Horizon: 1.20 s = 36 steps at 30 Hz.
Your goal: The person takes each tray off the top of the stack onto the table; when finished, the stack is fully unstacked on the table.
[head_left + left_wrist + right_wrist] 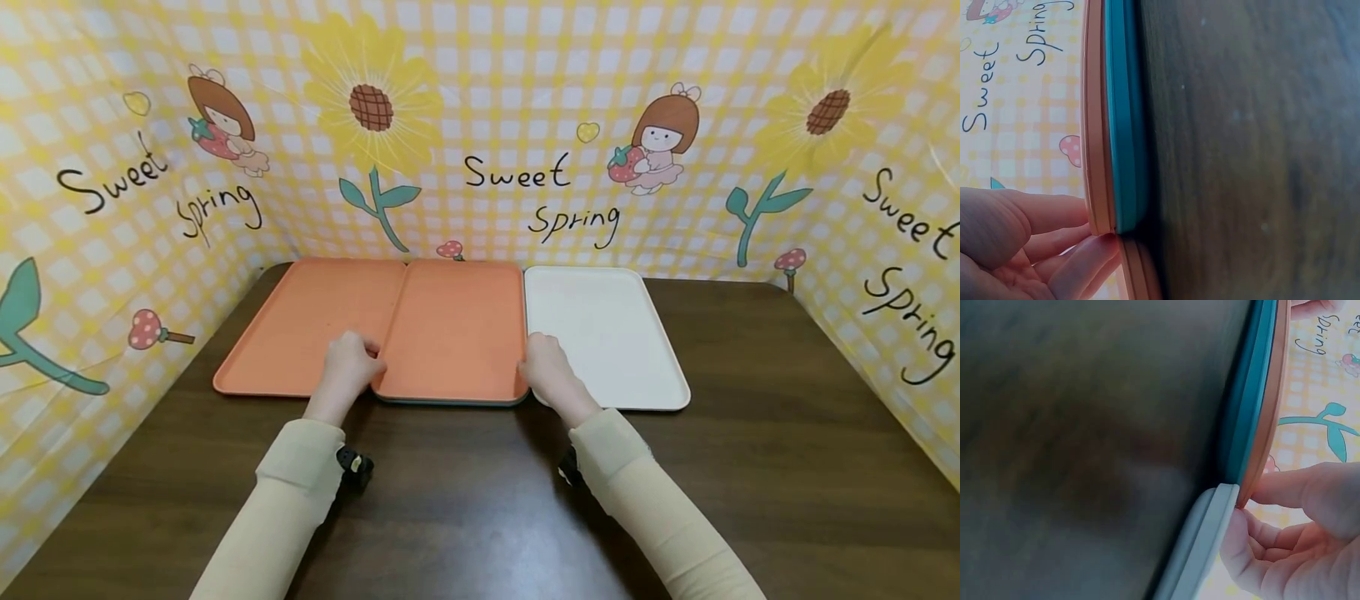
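An orange tray [456, 333] lies in the middle on top of a teal tray [1124, 125], whose edge shows beneath it in both wrist views. My left hand [347, 368] pinches the upper orange tray's left edge near its front corner, thumb above and fingers below. On the opposite side, my right hand [553, 372] grips the same tray's right edge between thumb and fingers. Another orange tray [300, 329] sits to the left, partly under my left hand. To the right is a white tray [611, 333], with my right hand over its near left corner.
The trays line up along the far side of a dark wooden table [465, 500]. A yellow checked cloth [495, 75] with printed flowers and words stands as walls at the back, left and right.
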Motion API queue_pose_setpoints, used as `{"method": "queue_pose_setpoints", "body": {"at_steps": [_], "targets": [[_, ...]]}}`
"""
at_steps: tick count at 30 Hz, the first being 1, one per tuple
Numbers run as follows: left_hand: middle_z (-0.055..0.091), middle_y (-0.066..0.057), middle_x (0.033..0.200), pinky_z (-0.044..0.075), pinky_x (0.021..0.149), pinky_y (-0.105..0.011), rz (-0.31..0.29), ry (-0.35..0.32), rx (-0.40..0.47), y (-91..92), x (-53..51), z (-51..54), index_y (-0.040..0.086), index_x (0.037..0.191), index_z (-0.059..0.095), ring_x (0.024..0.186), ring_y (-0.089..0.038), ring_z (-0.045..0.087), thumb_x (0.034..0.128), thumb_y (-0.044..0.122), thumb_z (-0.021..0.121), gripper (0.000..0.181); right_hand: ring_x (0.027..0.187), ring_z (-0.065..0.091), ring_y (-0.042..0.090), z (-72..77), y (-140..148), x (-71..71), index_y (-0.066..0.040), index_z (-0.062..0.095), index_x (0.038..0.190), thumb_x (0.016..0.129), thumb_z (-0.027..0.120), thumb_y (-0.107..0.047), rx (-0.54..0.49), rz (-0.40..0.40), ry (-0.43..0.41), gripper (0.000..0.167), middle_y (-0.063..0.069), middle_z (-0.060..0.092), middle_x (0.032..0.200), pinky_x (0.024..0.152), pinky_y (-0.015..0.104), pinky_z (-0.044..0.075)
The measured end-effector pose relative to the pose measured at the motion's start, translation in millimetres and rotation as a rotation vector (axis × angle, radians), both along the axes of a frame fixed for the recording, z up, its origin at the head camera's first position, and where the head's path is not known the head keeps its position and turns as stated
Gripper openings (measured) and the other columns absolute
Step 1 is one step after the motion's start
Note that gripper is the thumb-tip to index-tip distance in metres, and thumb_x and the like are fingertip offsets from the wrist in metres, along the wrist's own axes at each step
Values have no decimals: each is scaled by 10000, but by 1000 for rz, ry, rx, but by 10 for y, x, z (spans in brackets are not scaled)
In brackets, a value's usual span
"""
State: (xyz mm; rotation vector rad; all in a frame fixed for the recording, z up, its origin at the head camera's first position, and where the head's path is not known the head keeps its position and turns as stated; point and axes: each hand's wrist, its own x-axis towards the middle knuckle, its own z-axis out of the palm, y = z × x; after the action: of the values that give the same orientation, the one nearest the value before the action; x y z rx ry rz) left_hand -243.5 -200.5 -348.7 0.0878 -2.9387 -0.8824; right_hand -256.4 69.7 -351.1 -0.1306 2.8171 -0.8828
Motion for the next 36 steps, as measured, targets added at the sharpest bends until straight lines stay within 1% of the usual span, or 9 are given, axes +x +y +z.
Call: {"method": "queue_pose_setpoints", "body": {"at_steps": [3, 7, 11, 14, 17, 20, 24, 28, 36], "targets": [[489, -37, 579, 291, 504, -234, 11, 13, -11, 1, 1, 6, 43, 603, 574, 582, -185, 378, 702, -9, 584, 113, 477, 246, 125, 0, -6, -1, -108, 375, 627, 875, 465, 48, -6, 0, 1, 307, -4, 298, 540, 433, 238, 268], [437, -32, 556, 284, 490, -243, 14, -1, -3, 17, 8, 8, 53, 581, 518, 562, -186, 358, 714, -9, 573, 157, 492, 180, 121, 20, -9, 13, -136, 322, 596, 834, 431, 96, 1, 3, -10, 350, -22, 229, 534, 430, 243, 219], [632, -159, 713, 466, 564, -319, 15, -25, -3, 31, 17, 17, 5, 734, 667, 661, -266, 543, 745, 6, 569, 98, 485, 174, 125, 77, 0, 33, -146, 301, 591, 839, 423, 96, -1, -11, -35, 367, -18, 216, 533, 423, 250, 213], [673, -248, 1046, 534, 767, -426, 22, -22, -14, 33, 23, 38, -50, 1003, 703, 932, -355, 623, 777, 28, 568, 274, 402, 351, 115, 129, 17, 31, -139, 322, 576, 869, 454, 53, -45, -32, -16, 375, -12, 293, 480, 399, 211, 288], [670, -255, 1057, 530, 798, -457, 21, -24, -21, 30, 21, 50, -53, 1012, 702, 959, -380, 624, 817, 32, 543, 265, 455, 612, 228, 149, 50, 4, -138, 308, 523, 852, 476, 21, -110, -51, 22, 403, -14, 335, 412, 383, 192, 316], [678, -253, 1029, 535, 774, -449, 14, -16, -27, 22, 19, 48, -50, 991, 711, 929, -379, 634, 847, 22, 515, 253, 521, 672, 244, 131, 98, -20, -104, 402, 482, 815, 507, 14, -220, -64, -8, 369, -13, 424, 389, 387, 191, 396], [669, -262, 1057, 537, 719, -405, 12, -28, -16, 0, 24, 34, -54, 1029, 703, 930, -380, 634, 863, -3, 455, 303, 500, 657, 177, 93, 156, -27, 59, 606, 769, 810, 601, 34, -458, -81, -179, 48, 63, 616, 599, 558, 288, 567], [669, -256, 1065, 524, 705, -385, 24, -37, -17, -17, 29, 30, -42, 1039, 705, 926, -371, 630, 864, -3, 439, 321, 482, 626, 130, 84, 185, -21, 115, 521, 1035, 807, 630, 59, -598, -114, -308, 259, 96, 619, 707, 604, 311, 578], [672, -251, 1060, 497, 876, -485, 13, -14, -58, -20, 18, 27, -58, 1012, 707, 1029, -422, 592, 824, 43, 597, 240, 468, 617, 117, 78, 322, -26, 169, 390, 1295, 841, 584, 51, -688, -148, -353, 508, 141, 621, 776, 509, 228, 538]]}}
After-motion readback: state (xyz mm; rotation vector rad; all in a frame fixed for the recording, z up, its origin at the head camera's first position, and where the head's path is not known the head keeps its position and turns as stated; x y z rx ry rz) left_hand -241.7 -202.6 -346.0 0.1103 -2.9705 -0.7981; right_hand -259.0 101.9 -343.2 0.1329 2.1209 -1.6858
